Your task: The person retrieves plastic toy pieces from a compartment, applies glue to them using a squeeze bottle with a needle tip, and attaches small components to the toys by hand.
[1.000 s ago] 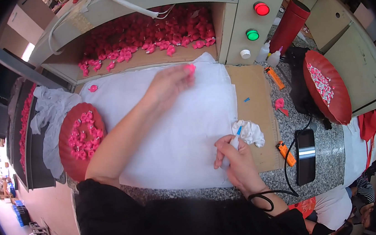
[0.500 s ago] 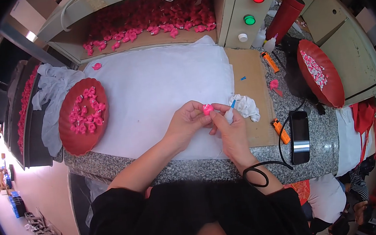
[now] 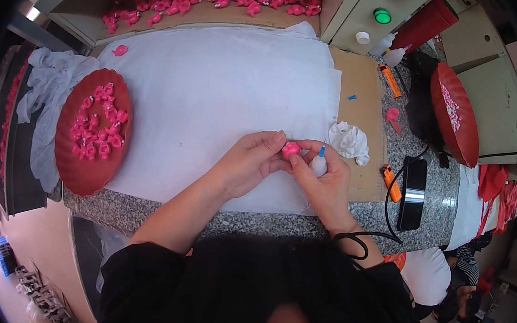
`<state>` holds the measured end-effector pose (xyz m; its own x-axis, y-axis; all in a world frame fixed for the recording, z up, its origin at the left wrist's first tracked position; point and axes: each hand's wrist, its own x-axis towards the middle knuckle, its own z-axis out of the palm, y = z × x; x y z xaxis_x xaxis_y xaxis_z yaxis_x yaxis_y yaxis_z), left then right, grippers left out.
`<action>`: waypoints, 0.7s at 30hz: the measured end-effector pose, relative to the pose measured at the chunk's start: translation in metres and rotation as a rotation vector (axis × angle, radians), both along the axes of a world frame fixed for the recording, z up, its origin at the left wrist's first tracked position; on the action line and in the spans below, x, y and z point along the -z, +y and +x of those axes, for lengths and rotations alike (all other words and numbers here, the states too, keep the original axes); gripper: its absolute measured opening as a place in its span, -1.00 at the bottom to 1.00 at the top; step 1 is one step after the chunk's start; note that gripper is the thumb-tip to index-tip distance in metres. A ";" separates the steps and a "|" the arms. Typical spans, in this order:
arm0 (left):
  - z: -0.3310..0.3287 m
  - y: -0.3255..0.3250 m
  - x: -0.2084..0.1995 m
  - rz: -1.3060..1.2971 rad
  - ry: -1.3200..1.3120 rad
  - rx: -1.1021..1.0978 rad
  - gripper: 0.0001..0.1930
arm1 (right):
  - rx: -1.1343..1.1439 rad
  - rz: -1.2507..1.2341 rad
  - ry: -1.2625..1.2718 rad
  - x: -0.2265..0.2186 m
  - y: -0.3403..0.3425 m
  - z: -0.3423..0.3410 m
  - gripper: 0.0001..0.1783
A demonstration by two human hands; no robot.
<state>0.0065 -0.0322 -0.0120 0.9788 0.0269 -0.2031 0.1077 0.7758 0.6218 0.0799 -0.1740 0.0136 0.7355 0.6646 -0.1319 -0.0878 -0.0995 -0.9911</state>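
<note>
A small pink figurine (image 3: 291, 150) sits between my two hands, above the white cloth (image 3: 219, 90). My left hand (image 3: 252, 162) is closed around its left side, thumb raised near its top. From the right, the thumb of my right hand (image 3: 329, 185) presses against the same piece. Tucked in my right hand is a small white squeeze bottle (image 3: 318, 166) with a blue needle tip pointing up. A crumpled white cloth wad (image 3: 350, 142) lies just right of that hand.
At left, a red scalloped bowl (image 3: 69, 162) holds several pink figurines. Another red bowl (image 3: 466, 146) with tiny pieces is at right. Orange lighters (image 3: 390, 81), a phone (image 3: 412, 192) and a black cable (image 3: 388, 220) lie right. A metal box (image 3: 349, 7) stands behind; another person sits lower right.
The view has shifted, with the box now higher in it. My left thumb has lifted from the figurine's front toward its top; my right hand keeps the bottle.
</note>
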 end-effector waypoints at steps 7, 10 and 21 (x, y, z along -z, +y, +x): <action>0.000 -0.003 -0.001 0.075 -0.013 0.001 -0.79 | 0.001 0.002 0.003 -0.002 0.001 0.000 -0.78; -0.002 -0.003 -0.002 0.089 0.007 -0.001 -0.80 | 0.001 0.037 0.054 -0.002 0.000 -0.001 -0.80; -0.002 -0.004 -0.006 0.282 0.053 -0.111 -0.78 | -0.027 -0.007 0.104 -0.002 -0.001 0.002 -0.76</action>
<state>0.0041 -0.0364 -0.0063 0.9548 0.1962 -0.2234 0.0700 0.5820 0.8102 0.0815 -0.1750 0.0160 0.6997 0.6825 -0.2114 -0.1873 -0.1104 -0.9761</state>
